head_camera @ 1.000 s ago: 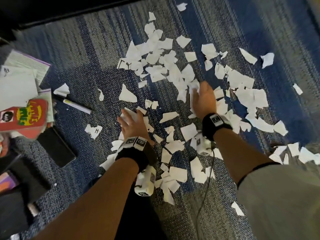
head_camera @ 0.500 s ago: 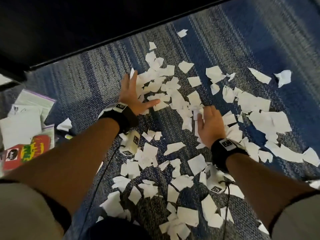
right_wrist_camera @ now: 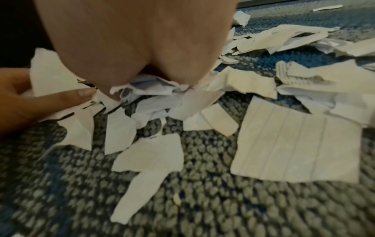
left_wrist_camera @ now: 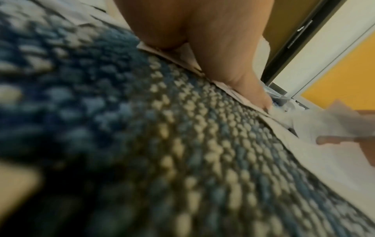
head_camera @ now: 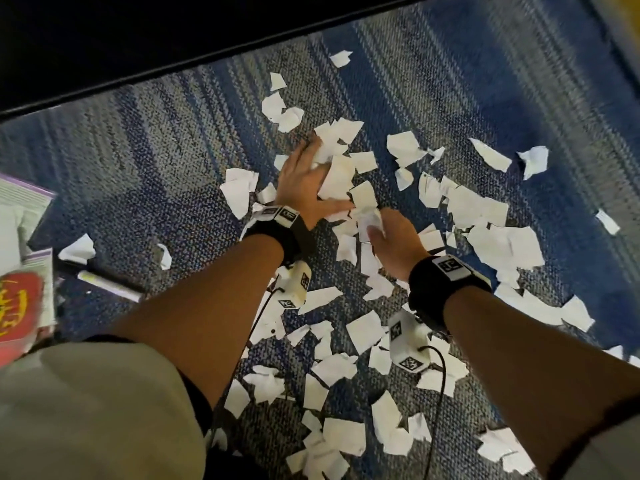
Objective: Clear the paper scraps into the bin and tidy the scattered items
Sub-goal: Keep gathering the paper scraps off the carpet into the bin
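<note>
right hand [head_camera: 391,240] fingers: hidden under paper scraps [head_camera: 337,174] | red packet [head_camera: 19,310]: cropped

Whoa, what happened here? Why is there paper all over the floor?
A person is cleaning up torn paper scraps scattered over a blue carpet. The left hand lies flat against a heap of scraps, pushing it toward the right hand, which curls around a crumpled bunch. Many pieces still lie loose all around both arms. A pen and some booklets wait off to the left. No bin is in view.
</note>
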A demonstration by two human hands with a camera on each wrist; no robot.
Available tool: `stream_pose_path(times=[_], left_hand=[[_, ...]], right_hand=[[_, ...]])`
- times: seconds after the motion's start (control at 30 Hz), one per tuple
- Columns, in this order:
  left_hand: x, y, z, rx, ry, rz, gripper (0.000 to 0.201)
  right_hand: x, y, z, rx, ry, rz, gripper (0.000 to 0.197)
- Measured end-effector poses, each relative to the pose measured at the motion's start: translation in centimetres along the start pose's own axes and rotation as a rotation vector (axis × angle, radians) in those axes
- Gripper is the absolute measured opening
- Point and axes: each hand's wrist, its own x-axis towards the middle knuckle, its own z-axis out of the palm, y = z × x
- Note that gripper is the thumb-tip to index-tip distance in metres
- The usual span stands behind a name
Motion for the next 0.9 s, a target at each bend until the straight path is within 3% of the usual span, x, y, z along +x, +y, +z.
stream_pose_path(times=[0.1,0.13,0.4,0.5,0.63,0.77,0.9], left_hand=[[-0.3,0.1,0.6,-0.170,0.152,0.030,0.026],[-0.3,0.4,0.6,-0.190,0.178,0.020,0.016],[-1.1,0.6,-2.5,-0.198,0.117,-0.103,0.017],[-3.8,-0.6,-3.0,-0.299,0.041,-0.288,0.017],[-9.0,-1.3,-4.1,-0.304,0.003,-0.507,0.043],[-14.7,-0.3,-5.5,-0.479,0.102,-0.763,0.041],[-19.3,1.2,-8.9,-0.423,0.117,-0.845,0.053]], right_hand=[[0.1,0.1,-0.1,0.014,-0.006,0.001,0.037],[0.1,0.1,-0.1,0.021,-0.005,-0.001,0.036],[-0.3,-0.3,-0.5,0.029,-0.040,0.030,0.046],[-0.4,-0.5,-0.6,0.051,-0.042,0.049,0.052],[-0.1,-0.1,-0.1,0.065,-0.012,0.052,0.054],[-1.1,-1.1,-0.5,0.058,-0.020,0.076,0.056],[-3.7,-3.8,-2.5,0.068,-0.095,0.208,0.059]])
